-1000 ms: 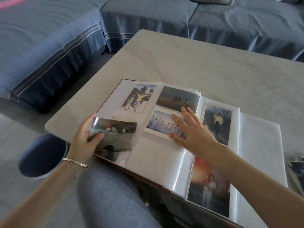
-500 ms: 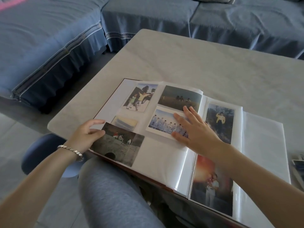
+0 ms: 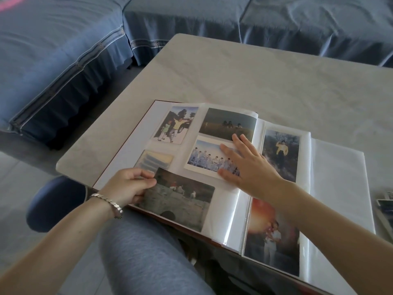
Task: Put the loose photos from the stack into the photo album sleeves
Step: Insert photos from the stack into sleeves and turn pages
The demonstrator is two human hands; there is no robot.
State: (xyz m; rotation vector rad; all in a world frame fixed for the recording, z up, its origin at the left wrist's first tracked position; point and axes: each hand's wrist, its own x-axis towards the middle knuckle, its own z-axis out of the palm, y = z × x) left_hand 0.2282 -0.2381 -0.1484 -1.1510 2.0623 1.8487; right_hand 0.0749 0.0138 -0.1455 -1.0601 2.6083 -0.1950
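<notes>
So: task partway done. The album [image 3: 338,188] lies open on the table [image 3: 234,71], its near edge overhanging towards the person's knee [image 3: 144,256].

Done: six sleeves on the open album pages show prints. The rest of the book is not visible.

In hand: the loose photo [image 3: 180,205] lies over the near-left sleeve of the album. The left hand [image 3: 127,186] pinches its left corner between thumb and fingers. Whether its leading edge has entered the sleeve, I cannot tell. The right hand [image 3: 248,167] rests flat on the album, fingers straight and spread, pressing the page down by the group print [image 3: 204,158].

Left: seating this photo, then the stack [image 3: 385,209], just right of the album and cut by the frame edge. Count unknown. The album's right blank page looks unfilled.

Edges and room: the photo's near edge sits close to the album's near edge, so a slip would likely drop it into the lap. The broad stretch of table beyond the album's far edge gives room; the sofa [image 3: 63,50] stands well beyond that.
</notes>
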